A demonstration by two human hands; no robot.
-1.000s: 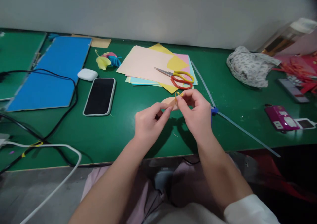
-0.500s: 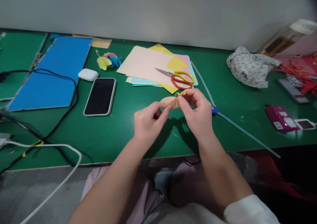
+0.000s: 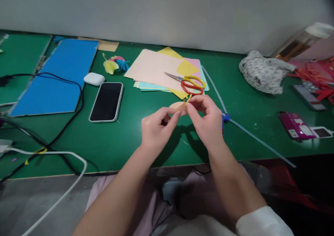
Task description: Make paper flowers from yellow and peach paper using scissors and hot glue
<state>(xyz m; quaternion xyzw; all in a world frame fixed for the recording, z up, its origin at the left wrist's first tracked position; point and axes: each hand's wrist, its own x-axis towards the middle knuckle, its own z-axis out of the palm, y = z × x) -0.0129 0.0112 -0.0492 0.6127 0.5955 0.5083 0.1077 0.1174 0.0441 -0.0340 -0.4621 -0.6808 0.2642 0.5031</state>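
Note:
Between my hands is a small peach-coloured paper piece [image 3: 176, 105] with thin yellow strips [image 3: 188, 98] sticking up at its right end. My left hand [image 3: 158, 126] is closed, pinching the paper's near edge between thumb and finger. My right hand [image 3: 208, 119] pinches the right end, where the yellow strips meet the paper; its fingertips partly hide that spot. Both hands are a little above the green table [image 3: 135, 138]. Just beyond them, scissors [image 3: 193, 84] with yellow and red handles rest on a stack of coloured paper [image 3: 148, 65].
Left of my hands lie a phone [image 3: 106, 102], a white earbud case [image 3: 94, 79], paper flowers [image 3: 112, 65], a blue board [image 3: 56, 78] and cables. Close by my right hand is a blue glue gun [image 3: 225, 118] with a long glue stick. Farther right are a patterned cloth pouch [image 3: 264, 71] and a purple power bank [image 3: 296, 124].
The yellow strips at the paper's right end have shifted; a loop is now separate upright ends. My right hand has moved slightly left and down. The left hand keeps its pinch.

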